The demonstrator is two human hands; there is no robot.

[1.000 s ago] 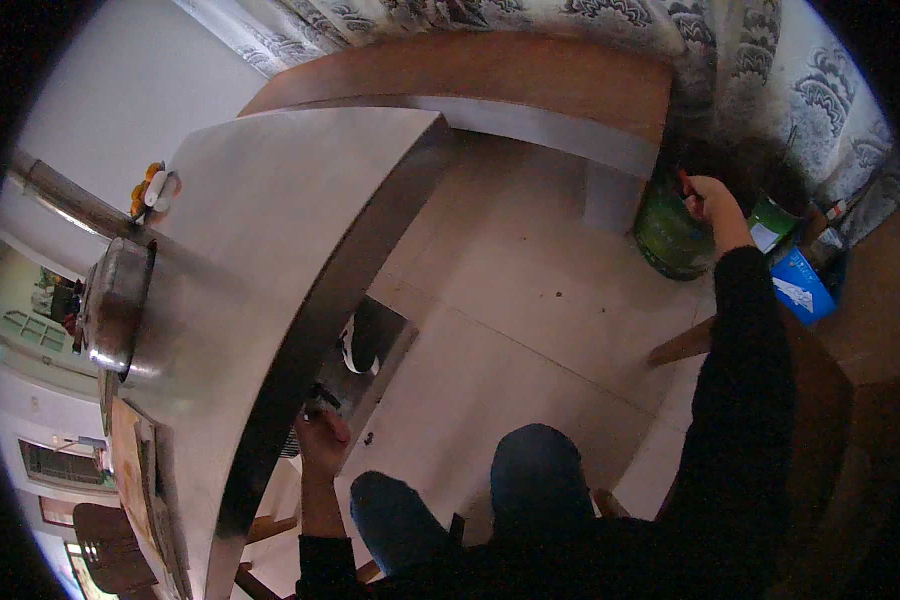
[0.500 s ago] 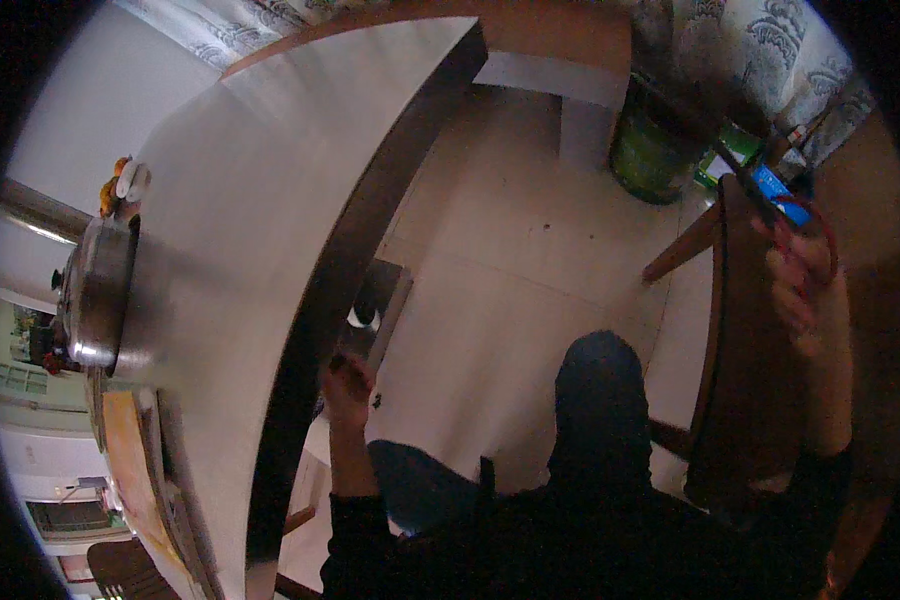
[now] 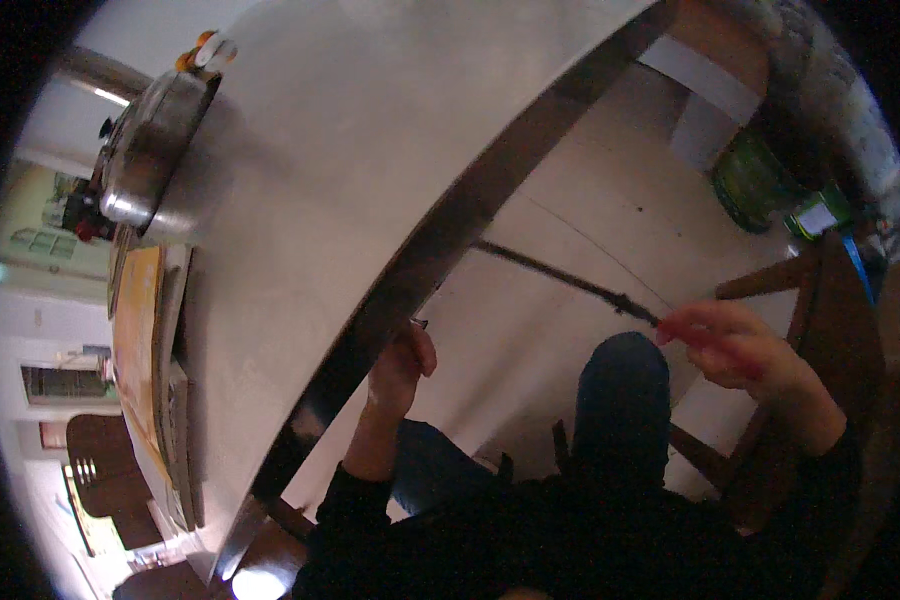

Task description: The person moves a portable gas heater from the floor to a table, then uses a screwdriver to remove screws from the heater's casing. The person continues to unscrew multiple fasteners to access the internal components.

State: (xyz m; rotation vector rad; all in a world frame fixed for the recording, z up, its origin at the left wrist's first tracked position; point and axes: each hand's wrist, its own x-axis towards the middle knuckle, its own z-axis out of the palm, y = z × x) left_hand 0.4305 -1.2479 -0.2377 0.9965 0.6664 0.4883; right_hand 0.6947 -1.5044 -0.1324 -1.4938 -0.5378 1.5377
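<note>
My right hand (image 3: pixel 735 350) is closed round the red handle of a long, thin dark rod (image 3: pixel 560 272). The rod slants up and left over the floor, and its far end goes out of sight at the table edge. A small knob shows partway along it. My left hand (image 3: pixel 402 362) is beside the table's dark edge, its fingers curled. A small dark, shiny bit (image 3: pixel 420 323) shows at its fingertips; the rest of whatever it holds is hidden.
A large pale table (image 3: pixel 300 200) fills the left, bearing a metal pot (image 3: pixel 155 150) and a stack of boards (image 3: pixel 140 340). A wooden chair (image 3: pixel 830 340) stands at right. Farther back are a green bucket (image 3: pixel 755 185) and a green container (image 3: pixel 820 212).
My right hand has swung in from the far right, bringing the rod over the floor. The view has turned, and the dark flat piece with a white object by my left hand no longer shows.
</note>
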